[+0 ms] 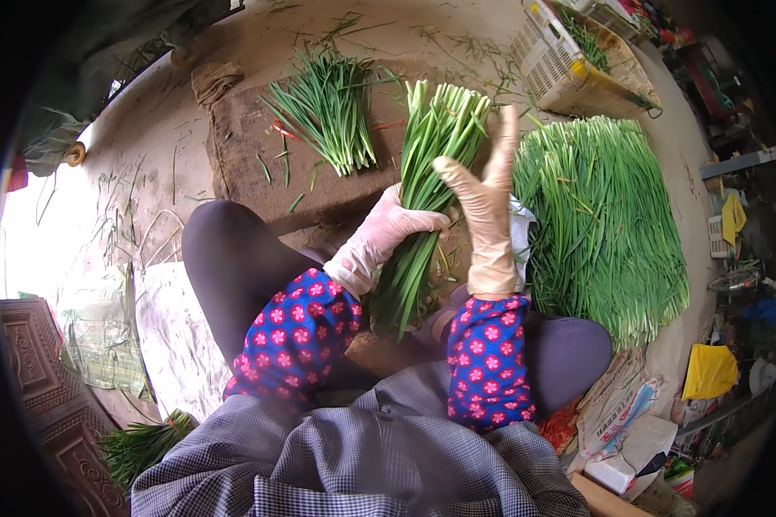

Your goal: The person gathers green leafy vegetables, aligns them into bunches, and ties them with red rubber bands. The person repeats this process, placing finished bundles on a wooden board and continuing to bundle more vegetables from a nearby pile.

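My gloved left hand (394, 223) is wrapped around the middle of a thick bunch of garlic chives (436, 142). Its pale cut ends point up and away from me, while the dark leaf tips hang down between my knees. Just right of the bunch, my gloved right hand (488, 200) is raised with thumb and fingers spread, holding nothing. Beyond the left hand, a smaller bunch of chives (336, 110) lies on a brown sackcloth-covered surface (246, 155), with a red tie (286, 130) passing beneath it. A large heap of chives (601, 226) is stacked to the right.
A plastic crate (549, 64) with some greens stands at the far right. Crumpled sackcloth (215, 83) lies at the far left. Behind my left side rests a tied chive bunch (145, 446). Loose leaf scraps litter the floor. Printed bags (621, 413) and a yellow item (710, 371) are at the right.
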The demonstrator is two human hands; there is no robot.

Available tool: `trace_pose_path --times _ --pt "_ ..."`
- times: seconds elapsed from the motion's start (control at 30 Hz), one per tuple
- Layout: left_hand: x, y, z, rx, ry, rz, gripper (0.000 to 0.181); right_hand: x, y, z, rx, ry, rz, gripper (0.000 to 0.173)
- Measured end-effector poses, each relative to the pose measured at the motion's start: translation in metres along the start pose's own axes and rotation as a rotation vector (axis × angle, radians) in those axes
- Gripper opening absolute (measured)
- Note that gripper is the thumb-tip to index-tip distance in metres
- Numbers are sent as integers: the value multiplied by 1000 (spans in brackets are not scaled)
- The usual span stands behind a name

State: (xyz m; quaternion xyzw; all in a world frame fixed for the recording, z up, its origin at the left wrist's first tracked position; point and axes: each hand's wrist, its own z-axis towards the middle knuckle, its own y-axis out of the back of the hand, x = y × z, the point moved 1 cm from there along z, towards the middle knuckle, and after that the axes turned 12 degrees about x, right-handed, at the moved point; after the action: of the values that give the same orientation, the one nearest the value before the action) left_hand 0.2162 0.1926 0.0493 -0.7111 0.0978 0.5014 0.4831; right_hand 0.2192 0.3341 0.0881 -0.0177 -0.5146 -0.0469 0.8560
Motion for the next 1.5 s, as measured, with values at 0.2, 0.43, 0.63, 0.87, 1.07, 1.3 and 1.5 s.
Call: trace_pose_path --times 0.2,0.43,0.63,0.87,1.07,1.3,1.5 --pt "13 10 4 -46 -58 191 30 23 21 19 -20 245 -797 37" --pt "21 14 5 -61 -7 136 29 46 71 51 -257 148 -346 11" --pt "26 6 9 -103 -93 166 35 49 30 31 192 -135 -1259 23" --pt "43 15 9 -201 -204 329 42 34 33 35 245 -243 -1350 20" --pt "38 22 9 -234 -178 459 46 42 59 35 144 -349 27 12" --pt "34 14 6 -238 -136 534 51 53 56 66 299 -134 -608 5" --pt "34 21 6 -199 -78 500 51 49 59 81 733 -32 -1051 19"
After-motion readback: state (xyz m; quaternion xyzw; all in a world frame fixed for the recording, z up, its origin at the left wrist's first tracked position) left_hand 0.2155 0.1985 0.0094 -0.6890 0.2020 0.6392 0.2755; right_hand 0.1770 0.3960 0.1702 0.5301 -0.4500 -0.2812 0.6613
